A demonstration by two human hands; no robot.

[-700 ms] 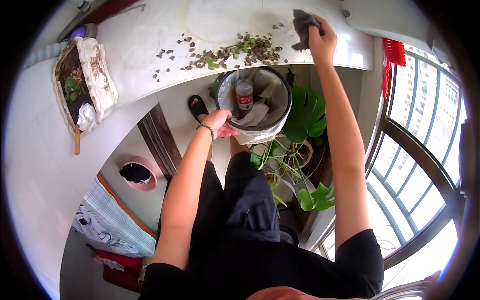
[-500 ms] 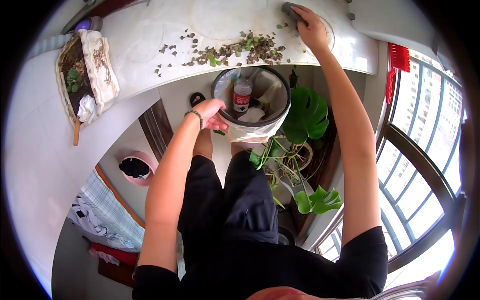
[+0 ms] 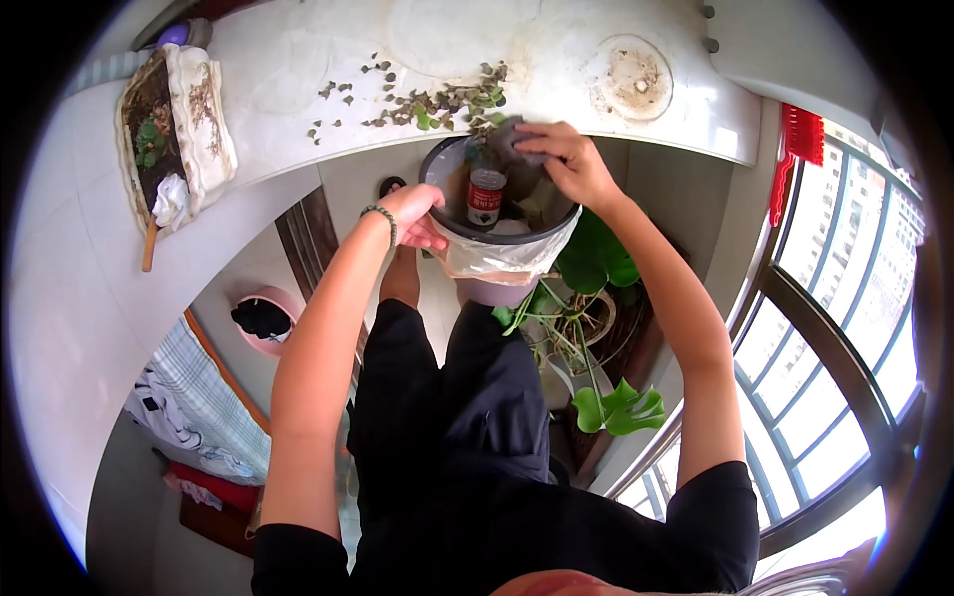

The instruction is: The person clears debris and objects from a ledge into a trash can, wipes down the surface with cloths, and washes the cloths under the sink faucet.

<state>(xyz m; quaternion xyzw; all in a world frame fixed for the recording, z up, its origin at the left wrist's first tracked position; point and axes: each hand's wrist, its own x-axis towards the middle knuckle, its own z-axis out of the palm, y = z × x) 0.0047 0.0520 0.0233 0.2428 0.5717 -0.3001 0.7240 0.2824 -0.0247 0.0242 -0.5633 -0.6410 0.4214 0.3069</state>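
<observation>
My left hand (image 3: 414, 213) grips the left rim of a trash bin (image 3: 512, 260), which has a pale plastic liner folded over its dark rim. The bin is held just below the edge of the white counter (image 3: 288, 60). Inside it stands a bottle (image 3: 485, 199) with a red label, among other waste. My right hand (image 3: 574, 167) is closed on a dark grey cloth (image 3: 514, 142) at the counter edge, above the bin's opening. Small dry and green leaves (image 3: 432, 107) lie scattered on the counter left of the cloth; some are at the edge beside it.
A white rectangular planter (image 3: 204, 124) with soil and a small plant stands at the counter's left. A round dirty stain (image 3: 634, 79) marks the right side. Below are a monstera plant (image 3: 596, 253) and a pink basin (image 3: 273, 343). A barred window (image 3: 835, 298) is at right.
My right hand has swept the cloth left and toward the counter edge over the bin. The right part of the leaf pile is gone from the counter. My left hand still holds the bin.
</observation>
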